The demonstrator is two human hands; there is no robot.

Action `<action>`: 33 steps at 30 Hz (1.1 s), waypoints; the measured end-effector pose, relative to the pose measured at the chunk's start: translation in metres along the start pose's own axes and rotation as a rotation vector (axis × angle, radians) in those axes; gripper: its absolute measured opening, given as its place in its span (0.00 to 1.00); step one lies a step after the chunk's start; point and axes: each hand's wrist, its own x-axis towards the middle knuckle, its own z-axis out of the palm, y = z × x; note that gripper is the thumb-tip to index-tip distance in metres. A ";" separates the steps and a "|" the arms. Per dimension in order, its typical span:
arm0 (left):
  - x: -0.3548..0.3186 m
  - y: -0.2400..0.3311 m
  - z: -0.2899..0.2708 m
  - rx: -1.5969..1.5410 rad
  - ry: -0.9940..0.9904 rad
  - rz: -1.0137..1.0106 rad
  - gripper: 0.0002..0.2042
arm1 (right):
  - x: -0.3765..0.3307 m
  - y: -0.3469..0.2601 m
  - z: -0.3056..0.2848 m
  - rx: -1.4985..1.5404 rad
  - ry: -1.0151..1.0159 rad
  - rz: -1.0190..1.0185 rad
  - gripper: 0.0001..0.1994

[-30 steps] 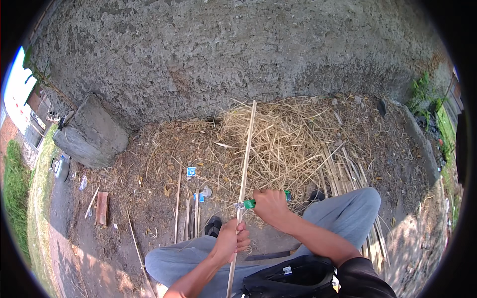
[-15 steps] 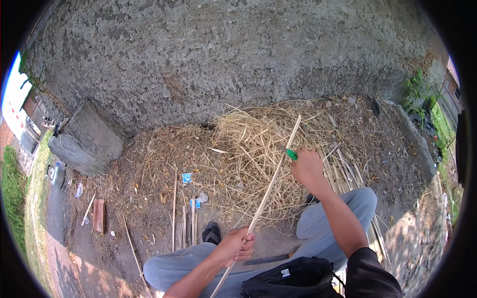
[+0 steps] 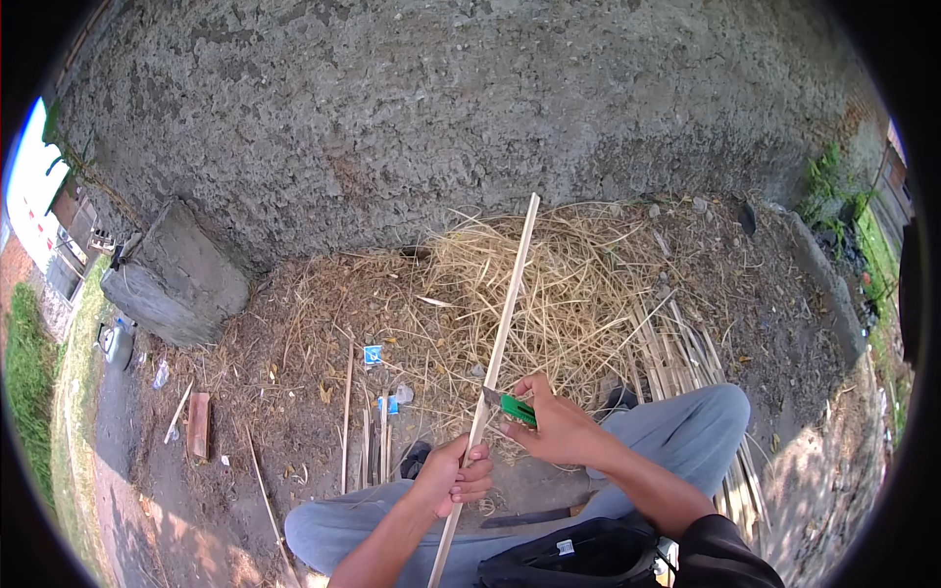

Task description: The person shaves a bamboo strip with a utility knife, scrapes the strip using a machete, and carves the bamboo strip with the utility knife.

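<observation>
You wear a black fabric sleeve [image 3: 725, 554] ending near your right elbow, and loose, faded grey-blue trousers [image 3: 691, 431], creased at the knees. At your lap sits a soft black fabric bag [image 3: 520, 568] with a small white rectangular tag [image 3: 566, 548]. Your footwear [image 3: 417, 458] is dark.

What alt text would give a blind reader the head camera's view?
The left hand grips a long pale strip; the right hand holds a green-handled knife, its blade at the strip. Beyond lies a straw-coloured pile before a rough wall.
</observation>
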 end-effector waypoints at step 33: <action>0.003 -0.012 0.004 0.210 0.249 0.254 0.19 | 0.020 0.062 0.033 0.391 0.352 -0.413 0.15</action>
